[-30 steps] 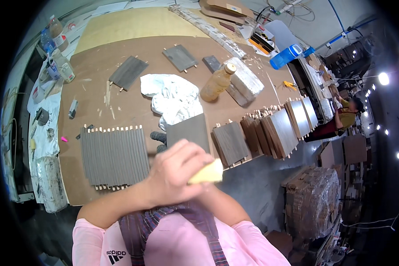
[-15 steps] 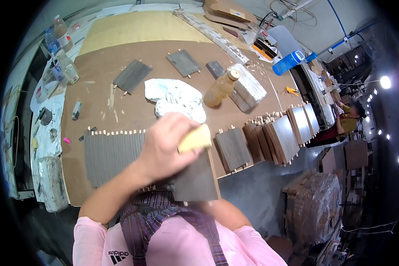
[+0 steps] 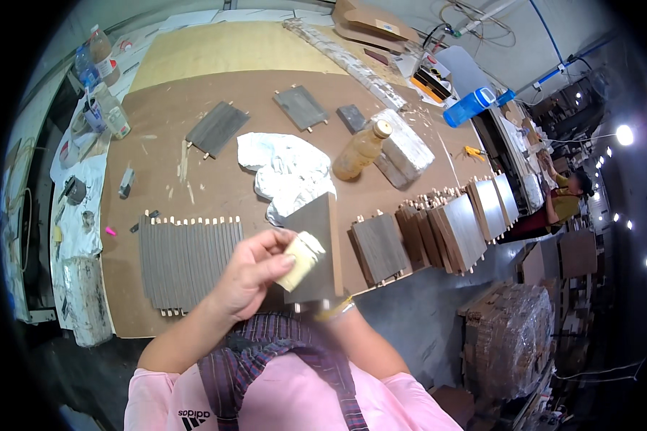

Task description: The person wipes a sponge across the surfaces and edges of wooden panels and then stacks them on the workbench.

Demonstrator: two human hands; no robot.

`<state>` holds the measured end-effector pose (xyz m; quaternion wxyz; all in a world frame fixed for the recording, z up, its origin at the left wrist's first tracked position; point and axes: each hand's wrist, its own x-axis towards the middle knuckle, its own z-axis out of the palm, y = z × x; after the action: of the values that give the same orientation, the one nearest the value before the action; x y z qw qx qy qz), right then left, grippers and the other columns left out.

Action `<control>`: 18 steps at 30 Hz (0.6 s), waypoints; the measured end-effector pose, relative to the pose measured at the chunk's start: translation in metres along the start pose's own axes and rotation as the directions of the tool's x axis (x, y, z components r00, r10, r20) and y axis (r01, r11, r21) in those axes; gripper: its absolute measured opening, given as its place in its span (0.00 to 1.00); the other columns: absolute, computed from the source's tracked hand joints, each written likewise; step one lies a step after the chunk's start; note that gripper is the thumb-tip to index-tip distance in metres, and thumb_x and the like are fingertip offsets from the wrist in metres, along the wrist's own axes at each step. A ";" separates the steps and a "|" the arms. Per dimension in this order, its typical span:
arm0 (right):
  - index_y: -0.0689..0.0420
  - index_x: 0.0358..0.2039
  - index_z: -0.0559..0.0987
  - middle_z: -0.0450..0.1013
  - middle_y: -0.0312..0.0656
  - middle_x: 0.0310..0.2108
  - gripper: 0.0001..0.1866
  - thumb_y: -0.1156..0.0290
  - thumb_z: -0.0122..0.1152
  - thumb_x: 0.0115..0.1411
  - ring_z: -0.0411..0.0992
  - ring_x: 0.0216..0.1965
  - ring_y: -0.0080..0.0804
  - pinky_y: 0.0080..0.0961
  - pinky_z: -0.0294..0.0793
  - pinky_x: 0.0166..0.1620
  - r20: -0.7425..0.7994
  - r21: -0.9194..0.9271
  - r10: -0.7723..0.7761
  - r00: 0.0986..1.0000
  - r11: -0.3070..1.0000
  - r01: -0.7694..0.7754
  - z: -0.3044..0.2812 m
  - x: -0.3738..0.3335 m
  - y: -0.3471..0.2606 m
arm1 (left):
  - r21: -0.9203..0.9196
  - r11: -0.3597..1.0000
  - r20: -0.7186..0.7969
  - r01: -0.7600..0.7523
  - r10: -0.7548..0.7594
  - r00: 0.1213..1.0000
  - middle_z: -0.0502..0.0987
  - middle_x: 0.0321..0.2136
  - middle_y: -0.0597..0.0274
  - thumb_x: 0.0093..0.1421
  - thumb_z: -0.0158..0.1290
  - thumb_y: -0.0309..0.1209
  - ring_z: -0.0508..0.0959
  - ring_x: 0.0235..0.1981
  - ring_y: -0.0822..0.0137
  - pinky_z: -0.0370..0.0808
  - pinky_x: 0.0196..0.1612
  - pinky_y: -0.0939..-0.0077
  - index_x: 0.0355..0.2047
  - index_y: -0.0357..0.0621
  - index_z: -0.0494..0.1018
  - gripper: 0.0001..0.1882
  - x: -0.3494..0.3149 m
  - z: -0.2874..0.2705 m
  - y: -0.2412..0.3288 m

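Observation:
My left hand pinches a pale yellow pad, sponge-like with worn edges, just in front of a tilted grey-brown wooden panel. The panel stands raised at the table's near edge, with wooden dowel pegs at its lower end. My right hand is at its lower edge and supports it; most of the fingers are hidden behind the panel. To the left, a long row of similar dowelled panels stands on edge. A crumpled white cloth lies just beyond the raised panel.
Right of me stand more panels along the table edge. Farther off are a cloudy yellowish bottle, a whitish block, two flat panels and a yellow cutter. Bottles stand far left. A person works at right.
My left hand has come off the panel's face, moved slightly left and down, and turned so the pad shows. The panel has risen and tilted, with its top now over the cloth's edge.

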<state>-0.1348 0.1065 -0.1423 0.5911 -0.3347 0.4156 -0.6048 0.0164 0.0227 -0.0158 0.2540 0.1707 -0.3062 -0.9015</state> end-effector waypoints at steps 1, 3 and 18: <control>0.57 0.64 0.66 0.69 0.43 0.57 0.24 0.58 0.45 0.74 0.70 0.57 0.32 0.29 0.73 0.58 0.014 0.017 0.005 1.000 1.000 -0.006 -0.003 0.001 0.002 | -0.005 1.000 0.002 0.011 -0.011 1.000 0.78 0.45 0.56 0.60 0.60 0.25 0.78 0.46 0.70 0.75 0.53 0.75 0.51 0.32 0.72 0.19 -0.001 0.003 -0.005; 0.58 0.64 0.65 0.69 0.43 0.58 0.23 0.61 0.46 0.74 0.69 0.58 0.33 0.31 0.72 0.60 0.053 0.089 0.015 0.998 0.996 -0.020 0.004 -0.005 -0.017 | 0.077 0.997 -0.016 -0.012 0.013 1.000 0.78 0.45 0.53 0.59 0.60 0.28 0.80 0.46 0.66 0.77 0.54 0.70 0.52 0.32 0.69 0.22 0.002 -0.001 -0.011; 0.58 0.51 0.80 0.81 0.44 0.45 0.19 0.72 0.65 0.57 0.80 0.47 0.39 0.33 0.78 0.49 -0.129 -0.796 -0.316 0.940 0.599 0.093 0.013 -0.054 -0.058 | 0.146 0.980 0.306 0.135 -0.175 0.936 0.74 0.44 0.53 0.49 0.65 0.31 0.78 0.47 0.62 0.77 0.53 0.65 0.44 0.31 0.73 0.24 0.005 -0.022 -0.008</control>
<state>-0.1437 0.1559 -0.0801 0.2546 -0.5218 0.6671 -0.4668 0.0198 0.0151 -0.0380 0.1184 0.0625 -0.3836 -0.9138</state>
